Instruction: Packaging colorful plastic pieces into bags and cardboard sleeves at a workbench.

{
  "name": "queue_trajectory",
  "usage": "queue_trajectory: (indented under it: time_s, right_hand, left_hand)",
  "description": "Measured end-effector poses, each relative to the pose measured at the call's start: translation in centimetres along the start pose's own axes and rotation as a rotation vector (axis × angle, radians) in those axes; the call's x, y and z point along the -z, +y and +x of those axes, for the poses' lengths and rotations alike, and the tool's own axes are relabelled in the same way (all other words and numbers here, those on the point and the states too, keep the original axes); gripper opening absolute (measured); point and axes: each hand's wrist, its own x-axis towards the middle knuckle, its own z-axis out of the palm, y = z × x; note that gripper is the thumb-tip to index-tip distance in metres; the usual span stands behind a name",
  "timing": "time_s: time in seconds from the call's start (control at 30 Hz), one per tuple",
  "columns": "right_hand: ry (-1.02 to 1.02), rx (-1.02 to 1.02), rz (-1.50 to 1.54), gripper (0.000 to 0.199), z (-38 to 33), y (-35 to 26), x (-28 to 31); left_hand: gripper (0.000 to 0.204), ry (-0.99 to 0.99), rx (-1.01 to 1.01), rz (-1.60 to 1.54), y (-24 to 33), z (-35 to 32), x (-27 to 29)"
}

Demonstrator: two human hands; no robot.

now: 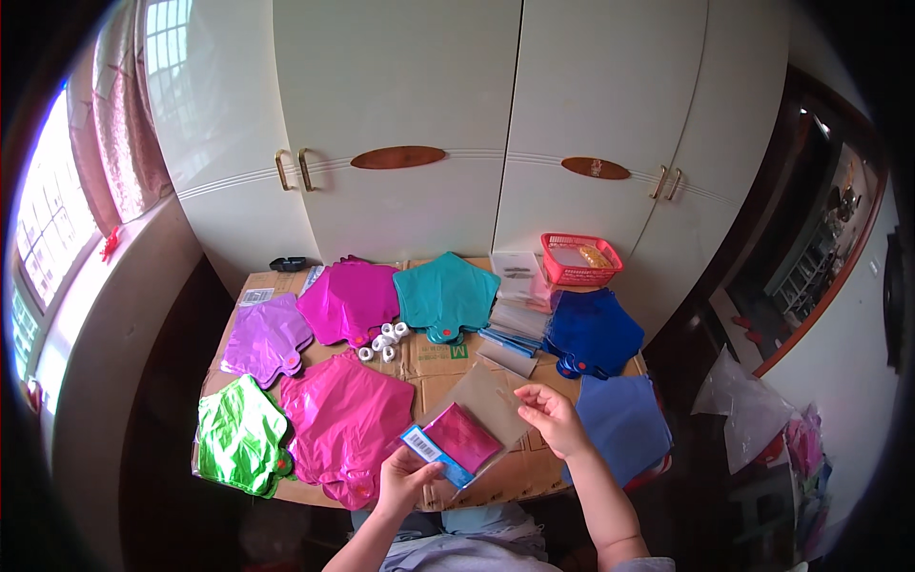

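Note:
My left hand (pixel 406 479) pinches the lower left corner of a clear plastic bag (pixel 484 393). A folded magenta foil balloon (pixel 461 440) shows inside it, along with a blue and white barcode card (pixel 437 454). The bag's see-through upper part stretches up and to the right, over the cardboard. Close to that end is my right hand (pixel 555 421), its thumb and forefinger drawn together; anything between them is too small to make out. To the left lies a pile of flat pink foil balloons (pixel 348 419).
Cardboard (pixel 429 360) covers the table. Around it lie green (pixel 240 434), lilac (pixel 269 336), purple (pixel 351 300), teal (pixel 446 294) and blue (pixel 593 329) foil piles, white rolls (pixel 386 337), clear bags (pixel 513 338) and a red basket (pixel 581 272). Cupboard doors (pixel 400 105) stand behind.

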Motion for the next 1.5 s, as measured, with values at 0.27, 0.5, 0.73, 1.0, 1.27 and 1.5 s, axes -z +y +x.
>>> queue_trajectory:
  time_s: [0.27,0.5,0.73,1.0,1.27,1.5]
  right_hand:
    - [-0.008,-0.118,-0.513,0.018,4.0,5.9,2.8]
    - [-0.319,0.633,-1.152,0.019,4.8,6.2,1.8]
    - [-0.571,0.710,-1.274,0.021,3.7,6.9,4.1]
    - [-0.469,0.669,-1.357,0.016,2.6,7.4,3.1]
    - [-0.365,0.755,-1.200,0.012,4.6,6.9,2.6]
    - [0.151,0.434,-1.257,0.012,13.7,2.7,6.7]
  left_hand:
    - [0.020,-0.179,-0.448,1.334,1.5,-1.7,-0.6]
    - [0.040,-0.374,-0.786,1.533,0.2,1.0,0.2]
    - [0.031,-0.426,-0.888,1.542,0.5,1.4,-0.3]
    - [0.032,-0.471,-0.901,1.570,0.0,1.6,-0.1]
    - [0.032,-0.436,-0.923,1.602,-0.6,2.2,-0.6]
    - [0.028,-0.359,-0.845,1.636,-1.8,2.8,-1.9]
